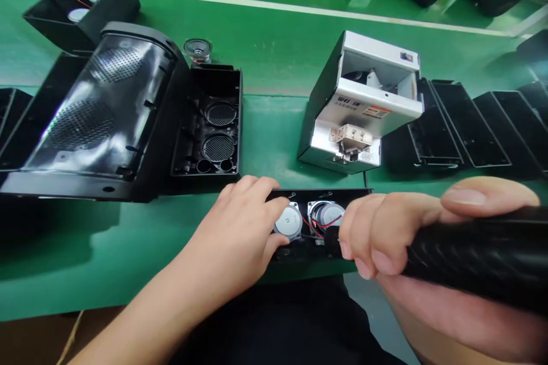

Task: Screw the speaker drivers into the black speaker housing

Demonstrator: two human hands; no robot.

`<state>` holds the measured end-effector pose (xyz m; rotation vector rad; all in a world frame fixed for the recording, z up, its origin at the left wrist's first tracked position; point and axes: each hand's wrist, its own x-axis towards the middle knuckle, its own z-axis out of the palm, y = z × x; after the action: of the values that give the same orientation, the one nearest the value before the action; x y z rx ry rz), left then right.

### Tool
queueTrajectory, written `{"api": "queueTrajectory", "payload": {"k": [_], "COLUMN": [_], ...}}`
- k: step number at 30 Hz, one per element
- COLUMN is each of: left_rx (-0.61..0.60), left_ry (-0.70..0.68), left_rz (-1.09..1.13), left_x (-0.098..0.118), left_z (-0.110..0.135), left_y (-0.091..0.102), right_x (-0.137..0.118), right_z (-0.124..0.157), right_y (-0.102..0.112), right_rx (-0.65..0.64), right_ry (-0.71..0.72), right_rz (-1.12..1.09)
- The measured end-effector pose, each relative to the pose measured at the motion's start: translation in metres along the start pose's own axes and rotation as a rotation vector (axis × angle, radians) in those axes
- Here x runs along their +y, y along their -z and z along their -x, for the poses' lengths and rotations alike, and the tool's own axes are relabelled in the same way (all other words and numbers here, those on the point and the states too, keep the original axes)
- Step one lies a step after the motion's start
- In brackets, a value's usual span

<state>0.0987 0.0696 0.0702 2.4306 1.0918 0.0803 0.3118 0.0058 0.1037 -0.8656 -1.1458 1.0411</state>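
My right hand (pixel 381 234) is wrapped round a black electric screwdriver (pixel 475 251), whose tip end points left into an open black speaker housing (pixel 299 194). Its bit is hidden from view. Two silver speaker drivers with red and black wires sit in this housing: a left driver (pixel 288 222) and a right driver (pixel 329 214). The thumb and fingers of my left hand (pixel 246 225) grip around the left driver, and the palm covers the housing's left end. The screwdriver's front end is beside the lower edge of the right driver.
A silver screw feeder (pixel 363 100) stands behind the housing. To the left are a black box with grilles (pixel 206 125), a loose speaker driver (pixel 198 50), a glossy speaker case (pixel 98 108) and a wired housing (pixel 81 11). Several black housings (pixel 471 125) stand right on the green table (pixel 274 142).
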Motion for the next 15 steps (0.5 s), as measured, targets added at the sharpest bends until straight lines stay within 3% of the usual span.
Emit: {"api": "queueTrajectory", "payload": {"k": [7,12,15], "left_rx": [0.011,0.007,0.006], "left_ry": [-0.028,-0.025,-0.021], "left_rz": [0.001,0.007,0.011], "left_x": [0.002,0.002,0.002], "left_z": [0.003,0.002,0.001], "left_y": [-0.001,0.000,-0.001], "right_x": [0.003,0.012,0.014], "right_z": [-0.001,0.003,0.005], "right_y": [-0.003,-0.005,-0.006], "right_rx": [0.005,0.040,0.012], "right_ry": [0.023,-0.016,-0.001], "right_rz": [0.043,-0.144,-0.135]}}
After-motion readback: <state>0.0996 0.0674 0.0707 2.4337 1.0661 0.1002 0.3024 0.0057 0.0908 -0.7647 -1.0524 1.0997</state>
